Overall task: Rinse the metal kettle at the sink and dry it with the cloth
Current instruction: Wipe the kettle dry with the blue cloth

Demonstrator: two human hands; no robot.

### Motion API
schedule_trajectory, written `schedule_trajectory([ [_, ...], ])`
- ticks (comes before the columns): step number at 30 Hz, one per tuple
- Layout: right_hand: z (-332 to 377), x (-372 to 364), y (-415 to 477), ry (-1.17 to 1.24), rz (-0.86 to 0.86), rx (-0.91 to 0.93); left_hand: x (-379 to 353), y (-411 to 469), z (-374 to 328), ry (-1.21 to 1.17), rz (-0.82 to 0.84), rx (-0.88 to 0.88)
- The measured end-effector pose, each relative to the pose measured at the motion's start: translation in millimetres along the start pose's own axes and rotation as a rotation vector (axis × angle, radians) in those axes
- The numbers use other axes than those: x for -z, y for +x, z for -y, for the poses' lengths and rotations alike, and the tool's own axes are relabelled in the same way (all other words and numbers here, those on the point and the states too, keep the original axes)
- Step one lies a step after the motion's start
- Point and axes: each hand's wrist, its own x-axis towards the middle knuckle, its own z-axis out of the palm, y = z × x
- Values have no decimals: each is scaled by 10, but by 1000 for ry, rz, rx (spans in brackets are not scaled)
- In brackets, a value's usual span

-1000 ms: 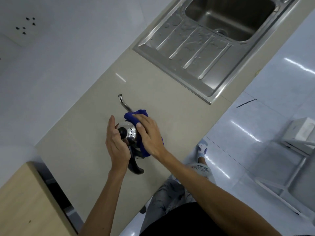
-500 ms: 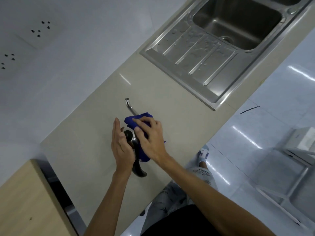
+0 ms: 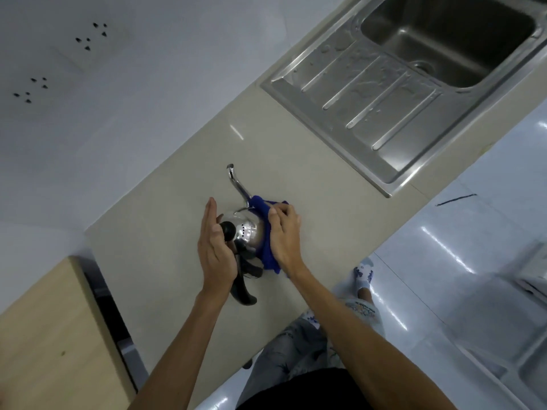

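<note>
A shiny metal kettle [image 3: 247,229] with a black lid knob, a black handle and a thin curved spout stands on the beige counter [image 3: 165,220]. My left hand [image 3: 214,250] lies flat against the kettle's left side, fingers straight, steadying it. My right hand [image 3: 285,235] presses a blue cloth [image 3: 268,250] against the kettle's right side, near the base of the spout. The cloth hides most of that side.
A steel sink [image 3: 444,39] with a wet ribbed drainboard [image 3: 373,93] is set into the counter at the upper right. A white wall with sockets [image 3: 88,37] runs behind. A wooden cabinet top [image 3: 50,335] sits lower left; shiny floor tiles lie to the right.
My right hand and the cloth slid from the kettle's lid down to its right side, uncovering the lid and knob. The left hand stays against the left side.
</note>
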Motion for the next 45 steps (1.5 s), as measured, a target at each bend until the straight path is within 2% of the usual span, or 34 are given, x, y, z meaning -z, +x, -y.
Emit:
schedule_trajectory([
  [5, -100, -11, -614, -75, -88, 91, 10, -3, 26, 10, 6, 4],
  [8, -186, 9, -469, -91, -80, 69, 7, -2, 24, 37, -1, 5],
  [10, -184, 37, -163, -108, -31, 20, -2, -3, 20, 62, -4, -2],
  [14, -76, 132, 351, -223, 143, 77, -3, -10, 2, 51, 0, 6],
  [17, -8, 248, 558, -336, 204, 44, 0, -29, -42, 61, -10, 25],
  [21, 130, 320, 823, -426, 284, 30, 29, -125, -109, 135, -120, 72],
  [23, 250, 348, 958, -464, 392, 22, 26, -231, -152, 172, -128, 130],
  [26, 433, 330, 1115, -574, 643, 102, -43, -423, -214, 175, -128, 206],
  [29, 557, 255, 1195, -670, 829, 155, -182, -502, -251, 170, -204, 242],
  [33, 607, 200, 1228, -682, 988, 110, -353, -414, -336, 300, -312, 262],
  [39, 612, 243, 1280, -695, 1009, 106, -400, -314, -352, 362, -403, 236],
  [45, 464, 626, 1295, -662, 850, 167, -259, -135, -311, 545, -233, 102],
])
